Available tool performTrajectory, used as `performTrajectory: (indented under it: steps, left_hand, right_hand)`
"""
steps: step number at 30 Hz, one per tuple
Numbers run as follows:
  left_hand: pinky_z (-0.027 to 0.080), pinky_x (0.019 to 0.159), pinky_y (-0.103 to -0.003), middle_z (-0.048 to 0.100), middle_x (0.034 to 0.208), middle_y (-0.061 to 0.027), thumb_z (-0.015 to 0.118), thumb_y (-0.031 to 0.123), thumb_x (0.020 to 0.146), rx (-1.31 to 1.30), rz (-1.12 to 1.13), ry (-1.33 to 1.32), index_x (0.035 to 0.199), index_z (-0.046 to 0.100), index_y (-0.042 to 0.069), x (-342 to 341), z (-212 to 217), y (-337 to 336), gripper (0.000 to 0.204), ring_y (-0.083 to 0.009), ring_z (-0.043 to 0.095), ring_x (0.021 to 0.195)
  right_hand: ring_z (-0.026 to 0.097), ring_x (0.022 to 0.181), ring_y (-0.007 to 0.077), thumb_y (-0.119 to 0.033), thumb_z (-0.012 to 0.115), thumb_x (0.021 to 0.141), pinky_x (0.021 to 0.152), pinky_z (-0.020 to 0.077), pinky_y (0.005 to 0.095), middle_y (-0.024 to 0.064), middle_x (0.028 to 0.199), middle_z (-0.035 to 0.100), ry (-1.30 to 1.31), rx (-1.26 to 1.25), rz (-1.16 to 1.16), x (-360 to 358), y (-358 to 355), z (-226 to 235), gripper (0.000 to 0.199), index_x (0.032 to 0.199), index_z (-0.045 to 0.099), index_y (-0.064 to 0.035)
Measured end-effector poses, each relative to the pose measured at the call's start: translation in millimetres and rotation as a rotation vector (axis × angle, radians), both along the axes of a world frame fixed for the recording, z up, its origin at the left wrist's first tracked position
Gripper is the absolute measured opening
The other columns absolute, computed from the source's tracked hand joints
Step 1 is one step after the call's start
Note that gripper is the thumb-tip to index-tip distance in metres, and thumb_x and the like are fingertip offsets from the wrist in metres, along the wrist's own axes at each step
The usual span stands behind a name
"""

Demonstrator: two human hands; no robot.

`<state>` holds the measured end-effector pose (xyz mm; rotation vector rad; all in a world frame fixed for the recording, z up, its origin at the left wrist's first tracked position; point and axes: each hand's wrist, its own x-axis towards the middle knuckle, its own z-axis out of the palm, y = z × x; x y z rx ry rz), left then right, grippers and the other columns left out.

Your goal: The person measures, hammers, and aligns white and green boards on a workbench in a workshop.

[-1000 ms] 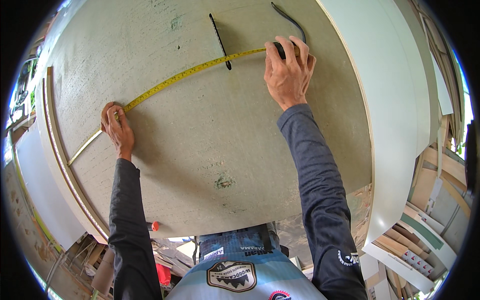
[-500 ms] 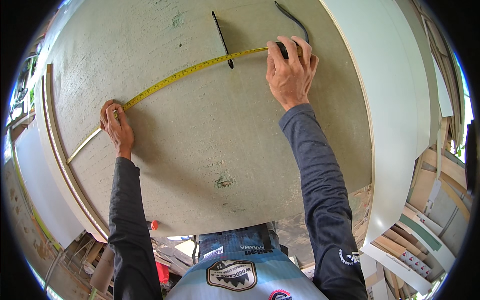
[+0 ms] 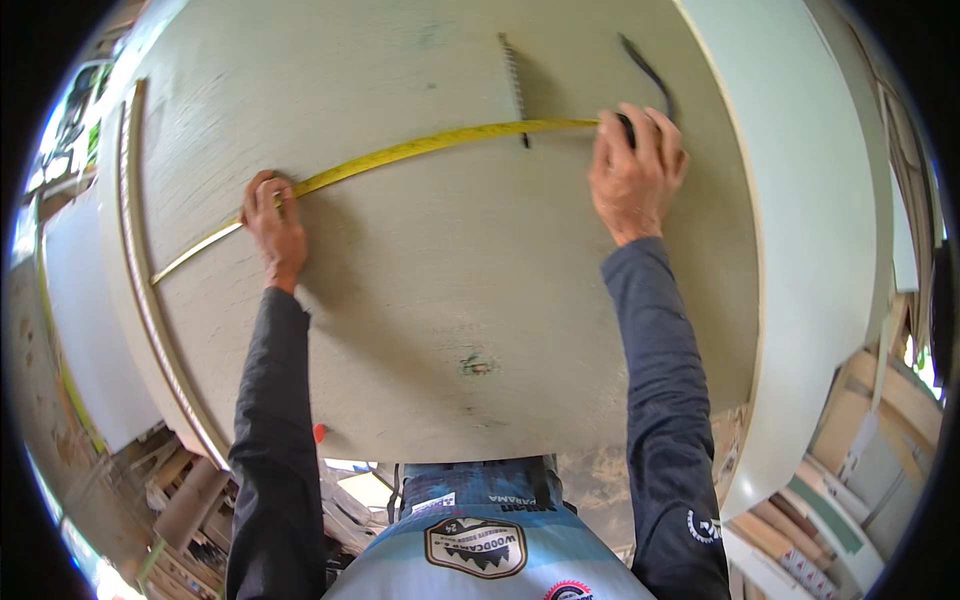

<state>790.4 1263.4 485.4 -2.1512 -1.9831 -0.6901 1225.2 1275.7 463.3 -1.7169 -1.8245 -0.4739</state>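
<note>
Shift: left hand [image 3: 273, 230], right hand [image 3: 638, 180], yellow tape measure [image 3: 420, 148] and worktop [image 3: 550, 320] all lie farther right in the frame, suggesting a turned view rather than a slipped tape.
Left hand: left of centre, fingers closed about the blade.
Right hand: upper right, curled over the dark case [image 3: 627, 129].
Blade: arched between the hands, its end at the edge strip [image 3: 135, 200], frame left.
Obscured: graduations blurred; case mostly covered by fingers.
</note>
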Motion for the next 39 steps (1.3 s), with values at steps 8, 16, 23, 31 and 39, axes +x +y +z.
performTrajectory:
  steps: [8,16,23,31,39]
  left_hand:
    - [0.028,0.102,-0.040,0.057,0.120,-0.0092,0.056,0.014,0.093,-0.006,0.016,-0.053,0.098,0.058,0.010,6.0,2.8,0.2,0.007,-0.0274,0.048,0.119]
    - [0.027,0.104,-0.041,0.053,0.123,-0.0101,0.054,0.014,0.093,-0.041,0.016,-0.084,0.102,0.056,0.008,3.5,8.3,-5.2,0.011,-0.0285,0.047,0.118]
    - [0.028,0.103,-0.041,0.054,0.122,-0.0097,0.054,0.013,0.092,-0.036,0.016,-0.105,0.102,0.056,0.008,2.7,10.1,-5.4,0.011,-0.0293,0.047,0.117]
    - [0.031,0.101,-0.043,0.058,0.121,-0.0099,0.055,0.015,0.094,0.001,0.022,-0.036,0.098,0.060,0.009,2.2,2.5,-0.9,0.009,-0.0286,0.049,0.119]
    - [0.027,0.104,-0.040,0.055,0.126,-0.0092,0.052,0.016,0.097,-0.034,0.010,-0.049,0.101,0.057,0.010,0.2,-0.2,-1.9,0.010,-0.0250,0.047,0.123]
  right_hand:
    - [0.053,0.115,0.0218,-0.016,0.066,0.088,0.088,0.0424,0.0402,-0.0049,0.116,0.062,-0.079,-0.044,-0.023,-2.0,-5.2,8.2,0.016,0.102,0.070,-0.0221]
    - [0.054,0.113,0.0237,-0.014,0.062,0.092,0.087,0.0430,0.0407,-0.0025,0.116,0.063,-0.060,-0.056,0.022,-8.1,-5.9,15.9,0.014,0.103,0.070,-0.0173]
    - [0.053,0.113,0.0235,-0.014,0.062,0.091,0.087,0.0432,0.0407,-0.0023,0.116,0.062,-0.071,-0.064,0.012,-12.1,-5.6,17.5,0.015,0.103,0.070,-0.0176]
    - [0.052,0.115,0.0243,-0.017,0.067,0.085,0.089,0.0419,0.0415,-0.0014,0.115,0.061,-0.068,-0.078,0.022,-5.1,-4.0,11.0,0.016,0.101,0.069,-0.0199]
    - [0.050,0.115,0.0248,-0.012,0.070,0.081,0.084,0.0407,0.0424,-0.0016,0.113,0.059,0.000,-0.064,-0.004,-3.5,-4.9,7.3,0.022,0.102,0.066,-0.0178]
